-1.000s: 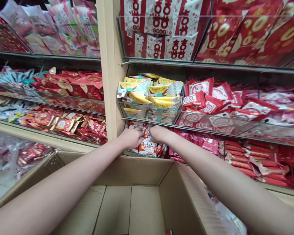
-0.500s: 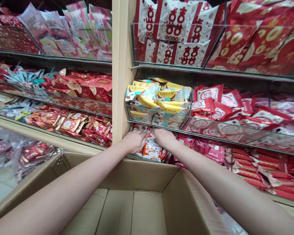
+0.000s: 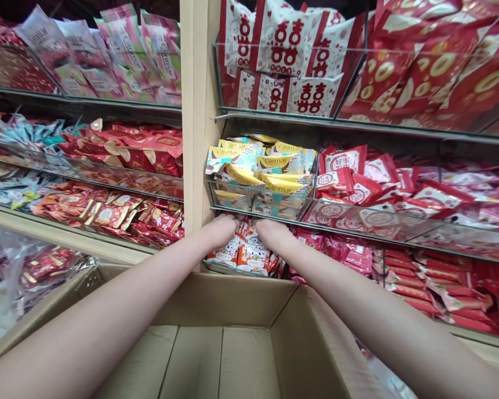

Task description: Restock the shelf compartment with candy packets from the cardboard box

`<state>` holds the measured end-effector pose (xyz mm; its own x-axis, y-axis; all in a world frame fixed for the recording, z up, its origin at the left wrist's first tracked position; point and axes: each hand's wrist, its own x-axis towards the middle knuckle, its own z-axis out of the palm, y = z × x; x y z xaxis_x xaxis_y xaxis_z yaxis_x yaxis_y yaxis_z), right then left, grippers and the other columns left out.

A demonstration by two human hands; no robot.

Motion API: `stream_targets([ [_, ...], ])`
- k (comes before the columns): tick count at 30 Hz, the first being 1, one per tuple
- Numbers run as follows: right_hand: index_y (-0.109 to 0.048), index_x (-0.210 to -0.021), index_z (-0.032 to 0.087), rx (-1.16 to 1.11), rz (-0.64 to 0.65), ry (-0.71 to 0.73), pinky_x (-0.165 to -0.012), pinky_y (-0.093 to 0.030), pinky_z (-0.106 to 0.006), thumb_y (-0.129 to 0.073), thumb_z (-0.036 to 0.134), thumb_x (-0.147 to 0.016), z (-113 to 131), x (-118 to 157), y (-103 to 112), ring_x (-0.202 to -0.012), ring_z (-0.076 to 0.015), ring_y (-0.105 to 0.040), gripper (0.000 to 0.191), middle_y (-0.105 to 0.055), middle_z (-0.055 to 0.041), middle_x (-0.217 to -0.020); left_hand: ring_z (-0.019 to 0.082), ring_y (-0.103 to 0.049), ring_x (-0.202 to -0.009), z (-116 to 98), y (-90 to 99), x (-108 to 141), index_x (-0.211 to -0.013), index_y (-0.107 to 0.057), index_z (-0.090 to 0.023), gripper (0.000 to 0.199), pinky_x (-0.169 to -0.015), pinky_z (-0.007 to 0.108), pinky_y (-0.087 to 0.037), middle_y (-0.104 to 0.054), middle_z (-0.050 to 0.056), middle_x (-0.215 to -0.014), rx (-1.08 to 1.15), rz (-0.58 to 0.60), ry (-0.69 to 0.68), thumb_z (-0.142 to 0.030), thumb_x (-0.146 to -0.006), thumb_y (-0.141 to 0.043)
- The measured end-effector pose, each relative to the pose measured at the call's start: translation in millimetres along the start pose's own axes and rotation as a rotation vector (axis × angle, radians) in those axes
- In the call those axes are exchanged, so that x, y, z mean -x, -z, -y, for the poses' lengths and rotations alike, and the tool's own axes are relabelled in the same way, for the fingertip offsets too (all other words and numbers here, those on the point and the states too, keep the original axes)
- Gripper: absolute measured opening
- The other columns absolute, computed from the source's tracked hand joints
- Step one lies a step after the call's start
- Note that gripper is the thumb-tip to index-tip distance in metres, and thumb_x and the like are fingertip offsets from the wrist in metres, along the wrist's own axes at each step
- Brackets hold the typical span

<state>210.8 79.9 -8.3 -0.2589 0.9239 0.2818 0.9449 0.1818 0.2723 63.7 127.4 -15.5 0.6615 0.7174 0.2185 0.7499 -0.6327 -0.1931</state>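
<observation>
Both arms reach over an open cardboard box (image 3: pixel 233 299) into a low shelf bin of orange-and-white snack packets (image 3: pixel 253 258). My left hand (image 3: pixel 224 228) is at the left side of this bin, by the wooden upright; its fingers are hidden at the back under the shelf above. On the right side of the packets is my right hand (image 3: pixel 270 233), its fingers also out of sight beneath the shelf edge. Whether either hand holds a packet cannot be seen. Just above the hands sit yellow-and-white packets (image 3: pixel 279 163) behind a clear front panel.
A wooden upright (image 3: pixel 195 138) divides the shelving. Red packets (image 3: pixel 344 160) and pink packets (image 3: pixel 357 256) fill bins to the right. Large red-and-white bags (image 3: pixel 285 44) stand on the upper shelf. Plastic bags of red packets (image 3: pixel 50 265) lie at the lower left.
My left hand has gone deeper under the shelf, and its fingers no longer show. My right hand stays beside it. The view has shifted slightly, so the shelves appear farther left.
</observation>
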Motion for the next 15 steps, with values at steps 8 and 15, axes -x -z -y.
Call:
stream_targets([
  [8,-0.062,-0.1,0.007,0.033,-0.044,-0.018,-0.073,-0.05,-0.032,-0.035,0.003,-0.083,6,-1,-4,-0.088,-0.0254,-0.063,0.033,-0.065,-0.0197,-0.094,0.02,-0.056,-0.095,-8,1.9,-3,-0.11,-0.052,-0.017,0.027,-0.079,0.041,-0.048,-0.055,0.007,-0.113,-0.022,-0.034,0.018,-0.029,-0.086,-0.05],
  [15,-0.063,-0.096,0.008,0.062,-0.063,0.034,-0.065,-0.05,-0.03,-0.038,0.001,-0.08,1,6,-2,-0.08,-0.0237,-0.064,0.031,-0.066,-0.0165,-0.086,0.02,-0.056,-0.094,2,-3.3,-2,-0.11,-0.052,-0.017,0.028,-0.078,0.04,-0.048,-0.055,0.007,-0.112,0.009,-0.007,-0.043,-0.029,-0.085,-0.05],
])
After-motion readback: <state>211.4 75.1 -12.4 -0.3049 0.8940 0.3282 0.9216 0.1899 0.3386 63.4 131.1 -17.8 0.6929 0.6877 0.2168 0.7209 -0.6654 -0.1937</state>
